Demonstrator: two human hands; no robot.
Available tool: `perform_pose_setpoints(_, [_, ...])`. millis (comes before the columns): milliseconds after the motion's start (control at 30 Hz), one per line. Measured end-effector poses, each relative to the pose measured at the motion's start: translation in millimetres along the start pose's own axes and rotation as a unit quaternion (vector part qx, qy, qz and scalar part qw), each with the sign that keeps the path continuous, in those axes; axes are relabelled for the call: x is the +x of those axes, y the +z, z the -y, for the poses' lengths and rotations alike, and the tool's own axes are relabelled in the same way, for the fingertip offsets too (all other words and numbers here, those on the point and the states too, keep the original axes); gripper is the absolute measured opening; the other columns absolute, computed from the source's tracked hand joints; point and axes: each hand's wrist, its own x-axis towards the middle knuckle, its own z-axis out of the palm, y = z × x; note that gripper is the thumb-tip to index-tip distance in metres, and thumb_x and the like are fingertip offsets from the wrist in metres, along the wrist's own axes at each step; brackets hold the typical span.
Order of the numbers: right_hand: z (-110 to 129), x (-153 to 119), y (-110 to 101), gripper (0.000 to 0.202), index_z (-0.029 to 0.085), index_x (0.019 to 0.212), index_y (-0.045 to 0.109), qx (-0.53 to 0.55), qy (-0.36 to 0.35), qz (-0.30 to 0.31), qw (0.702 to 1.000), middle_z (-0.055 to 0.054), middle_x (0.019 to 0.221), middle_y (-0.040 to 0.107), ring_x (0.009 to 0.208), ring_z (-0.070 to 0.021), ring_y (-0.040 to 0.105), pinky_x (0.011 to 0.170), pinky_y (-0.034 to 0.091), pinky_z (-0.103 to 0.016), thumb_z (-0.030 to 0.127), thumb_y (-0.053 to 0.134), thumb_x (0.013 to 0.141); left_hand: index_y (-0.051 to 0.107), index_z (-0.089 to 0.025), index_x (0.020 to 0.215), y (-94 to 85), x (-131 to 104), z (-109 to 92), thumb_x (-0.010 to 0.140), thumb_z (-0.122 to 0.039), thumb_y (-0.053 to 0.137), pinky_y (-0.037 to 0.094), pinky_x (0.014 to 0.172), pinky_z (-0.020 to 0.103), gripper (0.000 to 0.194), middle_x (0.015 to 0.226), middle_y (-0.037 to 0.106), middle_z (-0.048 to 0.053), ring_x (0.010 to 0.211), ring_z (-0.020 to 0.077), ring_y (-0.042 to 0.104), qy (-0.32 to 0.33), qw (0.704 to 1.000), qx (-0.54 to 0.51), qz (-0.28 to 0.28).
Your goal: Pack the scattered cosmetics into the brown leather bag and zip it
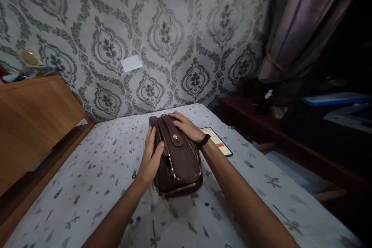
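Observation:
A dark brown handbag lies on the bed, its long side pointing away from me. Gold-toned zips edge it, and a strap tab with a metal clasp crosses its top. The zip on its left side is partly open, leaving a dark gap. My left hand grips the bag's left side, the thumb over the top edge near that gap. My right hand, with a black band at the wrist, holds the far right side, fingers reaching across the top. Just right of the bag lies a phone with a lit screen, partly behind my right wrist.
The bed has a white sheet with small leaf prints. A wooden cabinet stands at the left, against the patterned wall. At the right are a dark red shelf with items on it and a gathered curtain.

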Motion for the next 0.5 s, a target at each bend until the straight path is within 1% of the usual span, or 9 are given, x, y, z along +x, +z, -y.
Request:
perform_pose_setpoints(67, [0.6, -0.5, 0.2, 0.051, 0.021, 0.132, 0.063, -0.008, 0.002, 0.003, 1.000, -0.008, 0.150, 0.050, 0.150, -0.0266, 0.026, 0.124, 0.011, -0.047, 0.035, 0.056, 0.084, 0.034, -0.029, 0.153, -1.3, -8.2, -1.9, 0.095, -0.046, 0.051, 0.009, 0.127, 0.040, 0.063, 0.167, 0.018, 0.000, 0.154, 0.0218, 0.012, 0.030, 0.999, -0.001, 0.014])
perform_pose_setpoints(133, [0.9, -0.6, 0.7, 0.052, 0.020, 0.134, 0.062, -0.017, 0.004, 0.004, 1.000, -0.008, 0.150, 0.050, 0.151, -0.0256, 0.024, 0.124, 0.011, -0.046, 0.035, 0.055, 0.085, 0.034, -0.030, 0.153, -3.0, -13.1, -2.6, 0.094, -0.045, 0.053, 0.009, 0.127, 0.040, 0.065, 0.167, 0.016, -0.001, 0.154, 0.0219, 0.010, 0.046, 0.998, -0.019, 0.033])
perform_pose_setpoints(167, [1.2, -0.6, 0.9, 0.052, 0.020, 0.135, 0.062, -0.022, 0.005, 0.004, 1.000, -0.008, 0.150, 0.050, 0.151, -0.0253, 0.024, 0.124, 0.011, -0.046, 0.035, 0.054, 0.085, 0.034, -0.029, 0.153, -3.7, -14.2, -2.8, 0.093, -0.045, 0.055, 0.009, 0.127, 0.040, 0.066, 0.167, 0.015, -0.001, 0.155, 0.0217, 0.009, 0.043, 0.998, -0.033, 0.042])
perform_pose_setpoints(233, [1.9, -0.4, 1.2, 0.052, 0.020, 0.135, 0.061, -0.032, 0.007, 0.004, 0.999, -0.009, 0.151, 0.049, 0.150, -0.0254, 0.025, 0.124, 0.012, -0.046, 0.035, 0.053, 0.085, 0.036, -0.030, 0.152, -4.1, -14.5, -3.5, 0.092, -0.044, 0.056, 0.009, 0.127, 0.039, 0.065, 0.167, 0.015, -0.003, 0.155, 0.0212, 0.008, 0.016, 0.996, -0.069, 0.054])
perform_pose_setpoints(300, [3.2, -0.4, 1.1, 0.053, 0.019, 0.135, 0.061, -0.043, 0.008, 0.005, 0.999, -0.009, 0.151, 0.049, 0.150, -0.0255, 0.026, 0.124, 0.014, -0.046, 0.034, 0.053, 0.085, 0.040, -0.032, 0.150, -2.7, -13.9, -4.8, 0.092, -0.042, 0.054, 0.011, 0.127, 0.039, 0.060, 0.167, 0.017, -0.005, 0.155, 0.0213, 0.009, -0.018, 0.994, -0.102, 0.046])
perform_pose_setpoints(367, [4.7, -0.5, 1.0, 0.054, 0.017, 0.136, 0.060, -0.054, 0.008, 0.005, 0.999, -0.010, 0.151, 0.049, 0.149, -0.0248, 0.028, 0.124, 0.016, -0.044, 0.034, 0.052, 0.085, 0.042, -0.033, 0.148, 0.6, -13.9, -6.1, 0.093, -0.040, 0.052, 0.013, 0.126, 0.040, 0.056, 0.166, 0.020, -0.006, 0.154, 0.0213, 0.011, -0.037, 0.992, -0.120, 0.026])
perform_pose_setpoints(433, [6.1, -0.5, 1.2, 0.054, 0.016, 0.136, 0.060, -0.064, 0.008, 0.003, 0.998, -0.011, 0.150, 0.050, 0.149, -0.0247, 0.029, 0.123, 0.018, -0.043, 0.034, 0.052, 0.086, 0.041, -0.033, 0.149, 4.3, -14.9, -6.8, 0.094, -0.039, 0.051, 0.012, 0.127, 0.039, 0.056, 0.166, 0.021, -0.005, 0.154, 0.0207, 0.012, -0.034, 0.992, -0.122, 0.010])
perform_pose_setpoints(500, [7.5, -0.5, 1.9, 0.053, 0.016, 0.135, 0.060, -0.074, 0.009, -0.002, 0.997, -0.011, 0.149, 0.051, 0.148, -0.0256, 0.030, 0.123, 0.019, -0.044, 0.033, 0.051, 0.086, 0.038, -0.033, 0.151, 7.0, -16.5, -6.5, 0.096, -0.039, 0.050, 0.010, 0.127, 0.039, 0.057, 0.166, 0.021, -0.004, 0.154, 0.0201, 0.012, -0.020, 0.993, -0.112, 0.006])
